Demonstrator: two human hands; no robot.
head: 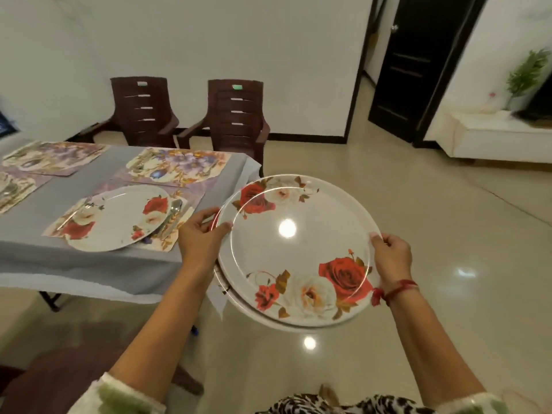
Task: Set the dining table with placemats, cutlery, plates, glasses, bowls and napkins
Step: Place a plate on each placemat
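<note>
I hold a stack of white plates (295, 252) printed with red and white roses, level above the floor to the right of the table. My left hand (203, 234) grips the stack's left rim, my right hand (391, 256) grips its right rim. On the table (98, 264), a matching plate (116, 218) lies on the near floral placemat (179, 243). A spoon (173, 215) lies right of that plate and cutlery (80, 209) lies at its left. Another placemat (179, 164) lies beyond it, and further placemats (50, 156) lie at the left.
Two dark brown plastic chairs (236, 115) stand at the table's far side. The table wears a grey cloth. Shiny tiled floor (448, 234) spreads to the right. A black door (412, 64) and a low white cabinet (501, 141) with a plant stand at the back right.
</note>
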